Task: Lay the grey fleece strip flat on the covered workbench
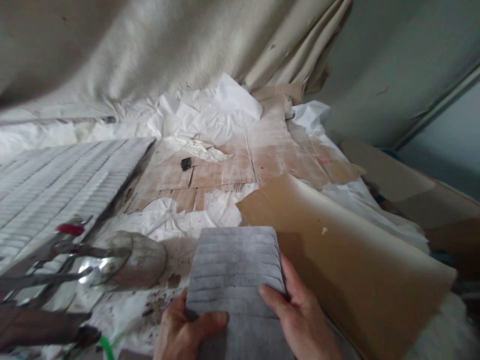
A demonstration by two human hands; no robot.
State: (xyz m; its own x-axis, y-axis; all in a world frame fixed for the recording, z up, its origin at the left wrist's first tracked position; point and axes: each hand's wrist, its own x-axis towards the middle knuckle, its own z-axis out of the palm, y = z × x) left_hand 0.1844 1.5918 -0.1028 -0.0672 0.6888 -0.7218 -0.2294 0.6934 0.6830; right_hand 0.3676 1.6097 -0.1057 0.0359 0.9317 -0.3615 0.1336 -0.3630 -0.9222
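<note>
Both hands hold a grey ribbed pad [236, 280] low in the centre of the head view. Left hand [183, 332] is closed on its near left edge, thumb lying across the top. Right hand [300, 320] grips the right edge, fingers curled over the surface. The pad's far end points away from the person, above crumpled white sheeting [195, 115].

Containers: a clear glass jar [131, 260] lies on its side just left of the pad. Its inside is smeared and cloudy; I cannot tell what it holds. Dark reddish specks dot the sheeting between jar and pad.

Around:
- a curved sheet of brown cardboard [348, 260] just right of the pad, its near corner lifted, close beside the right hand
- flattened cardboard pieces [232, 170] further out on the sheeting, with a small black object [185, 163] on them
- a white slatted panel [56, 185] at the left, leaning at an angle
- a metal tool with a red grip [69, 230] in front of the panel, blurred
- a green tube end [107, 347] at the bottom edge, left of the left hand
- beige drop cloth [150, 45] hanging across the top
</note>
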